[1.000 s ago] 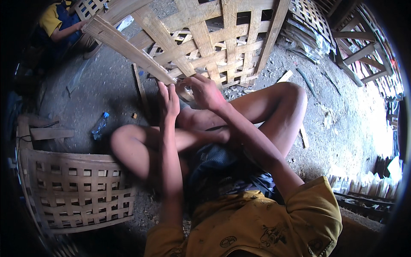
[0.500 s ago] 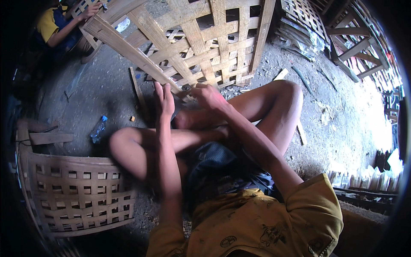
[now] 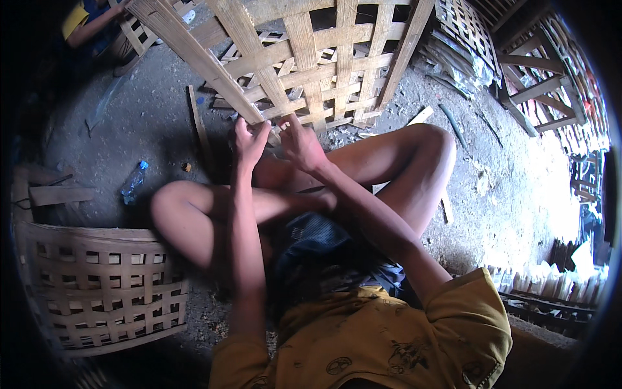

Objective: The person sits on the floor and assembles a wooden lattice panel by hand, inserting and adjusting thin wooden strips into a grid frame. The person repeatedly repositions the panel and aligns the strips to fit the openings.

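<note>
Left hand (image 3: pixel 250 146) pinches the woven panel (image 3: pixel 306 57) at its corner — right hand (image 3: pixel 302 146) curled, grip unclear.

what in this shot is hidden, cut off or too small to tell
All in the head view:
Large light-brown woven wooden lattice: its top is cut off by the upper edge.
Bare right hand: its own back hides whether it holds anything.
Yellow-sleeved co-worker: the head is cut off by the upper edge.
Clear blue-capped plastic bottle: too small to tell its contents.

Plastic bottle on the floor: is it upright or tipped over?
Tipped over: the bottle lies lengthwise along the floor, its blue cap at one end.
</note>
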The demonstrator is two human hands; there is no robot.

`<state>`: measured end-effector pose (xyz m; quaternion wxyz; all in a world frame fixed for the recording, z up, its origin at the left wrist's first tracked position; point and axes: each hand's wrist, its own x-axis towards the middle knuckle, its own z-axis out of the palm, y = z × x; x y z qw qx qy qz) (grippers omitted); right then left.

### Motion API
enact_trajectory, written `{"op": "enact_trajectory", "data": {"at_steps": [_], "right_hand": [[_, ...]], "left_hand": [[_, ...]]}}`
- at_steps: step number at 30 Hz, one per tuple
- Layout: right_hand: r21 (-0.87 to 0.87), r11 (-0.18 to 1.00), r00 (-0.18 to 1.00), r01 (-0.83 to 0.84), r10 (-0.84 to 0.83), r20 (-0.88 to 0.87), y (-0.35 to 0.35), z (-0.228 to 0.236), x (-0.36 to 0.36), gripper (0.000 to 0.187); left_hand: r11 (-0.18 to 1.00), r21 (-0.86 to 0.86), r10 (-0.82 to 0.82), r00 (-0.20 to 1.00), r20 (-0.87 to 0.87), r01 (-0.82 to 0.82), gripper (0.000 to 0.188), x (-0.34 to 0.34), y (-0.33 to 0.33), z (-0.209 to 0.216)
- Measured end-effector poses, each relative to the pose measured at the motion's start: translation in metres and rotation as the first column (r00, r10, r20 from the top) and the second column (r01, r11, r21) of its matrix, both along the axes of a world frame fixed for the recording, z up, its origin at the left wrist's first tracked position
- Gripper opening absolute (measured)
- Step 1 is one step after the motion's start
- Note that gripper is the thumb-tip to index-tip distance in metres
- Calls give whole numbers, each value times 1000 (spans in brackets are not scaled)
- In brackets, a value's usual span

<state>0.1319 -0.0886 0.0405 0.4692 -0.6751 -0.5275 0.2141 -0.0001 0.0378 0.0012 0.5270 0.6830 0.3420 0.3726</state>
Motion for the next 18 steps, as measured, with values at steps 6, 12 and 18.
{"op": "enact_trajectory", "data": {"at_steps": [6, 12, 18], "right_hand": [[-4, 997, 975, 83, -82, -208, 6, -17, -5, 19], [-32, 997, 961, 72, -78, -267, 5, -12, -4, 17], [-28, 998, 980, 52, -57, -193, 5, -11, -4, 20]], "left_hand": [[997, -71, -1, 999, 35, 4, 41, 6, 4, -4], [994, 37, 108, 993, -40, -107, 46, 12, -8, 12], [897, 306, 388, 899, -201, -319, 56, 21, -17, 4]]}}
